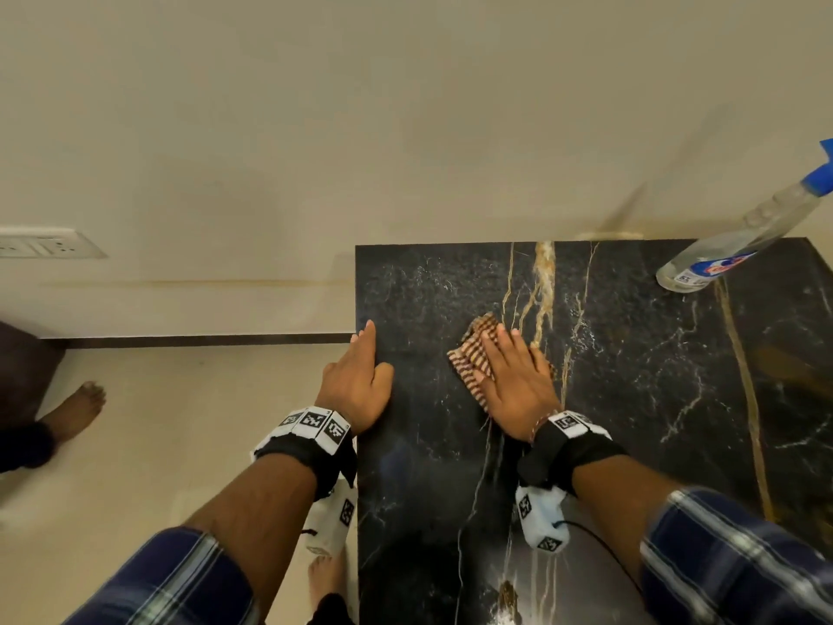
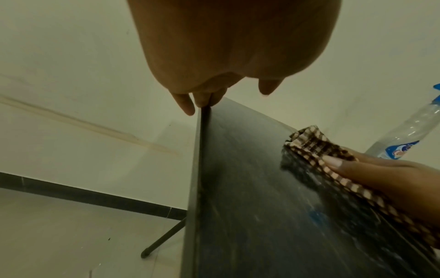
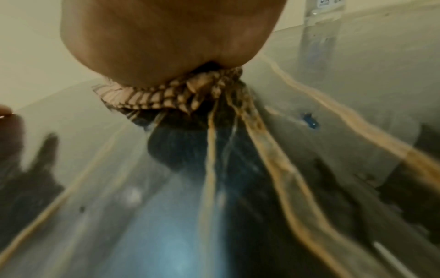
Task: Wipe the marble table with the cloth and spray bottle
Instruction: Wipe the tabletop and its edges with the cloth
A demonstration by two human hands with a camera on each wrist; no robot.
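Observation:
A black marble table point(image 1: 631, 376) with gold and white veins fills the right half of the head view. My right hand point(image 1: 514, 376) lies flat with straight fingers on a brown-and-cream checked cloth point(image 1: 471, 358), pressing it onto the marble near the table's middle. In the right wrist view the bunched cloth point(image 3: 171, 94) shows under my palm, and from the left wrist the cloth point(image 2: 316, 144) shows under those fingers. My left hand point(image 1: 360, 376) rests along the table's left edge point(image 2: 202, 150), fingers straight, thumb on top. A clear spray bottle point(image 1: 739, 236) with a blue head stands at the far right corner.
A cream wall runs behind the table, with a switch plate point(image 1: 45, 243) at the left. Another person's bare foot point(image 1: 76, 408) stands on the pale floor at the left. A thin black table leg point(image 2: 161, 238) slants to the floor. My own foot point(image 1: 324, 575) is beside the table.

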